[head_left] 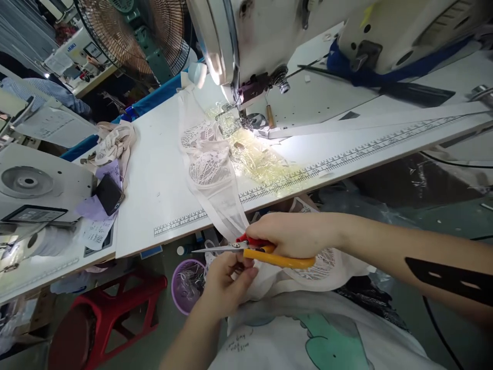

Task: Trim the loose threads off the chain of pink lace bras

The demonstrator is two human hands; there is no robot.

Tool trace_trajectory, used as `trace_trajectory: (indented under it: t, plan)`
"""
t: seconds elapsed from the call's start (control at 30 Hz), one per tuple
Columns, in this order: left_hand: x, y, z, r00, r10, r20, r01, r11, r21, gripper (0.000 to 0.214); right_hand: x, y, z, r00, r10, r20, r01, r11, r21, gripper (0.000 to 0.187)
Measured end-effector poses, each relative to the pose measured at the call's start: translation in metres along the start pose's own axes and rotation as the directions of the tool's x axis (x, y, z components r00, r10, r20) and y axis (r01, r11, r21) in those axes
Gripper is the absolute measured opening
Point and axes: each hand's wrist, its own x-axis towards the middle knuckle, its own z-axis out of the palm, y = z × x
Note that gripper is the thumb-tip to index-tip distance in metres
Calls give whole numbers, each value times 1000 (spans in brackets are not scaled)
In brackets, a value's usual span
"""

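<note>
My right hand (pixel 296 234) is closed round the scissors (pixel 285 258), with orange and red handles. Their blades point left, just above the fingers of my left hand (pixel 231 282). My left hand is closed in a pinch at the edge of a white lace bra; the exact spot it grips is partly hidden. One lace piece of the bra (pixel 210 167) lies on the sewing table (pixel 154 169) and runs over the front edge to my hands. More white lace fabric (pixel 327 267) rests on my lap, under my right hand.
A sewing machine (pixel 246 46) with its lamp lit stands over yellowish netting (pixel 258 159). A printed ruler strip (pixel 308 169) follows the table edge. A purple bin (pixel 188 288) and a red stool (pixel 115 303) stand below. At left are a phone (pixel 109 194) and a fan (pixel 142 36).
</note>
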Motion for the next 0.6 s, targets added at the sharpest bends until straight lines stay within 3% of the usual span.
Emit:
trace_trajectory:
  t: [0.1, 0.17, 0.6]
  plan:
    - [3, -3, 1, 986, -164, 21, 161, 928, -335, 24, 0, 6, -7, 999, -23, -31, 22, 999, -29, 23]
    - [4, -4, 1, 980, -200, 17, 189, 886, -423, 25, 0, 8, -10, 999, -29, -40, 28, 999, -43, 22]
    - [10, -5, 7, 966, -245, -84, 188, 888, -419, 22, 2, 9, -13, 998, -46, -40, 46, 999, -3, 16]
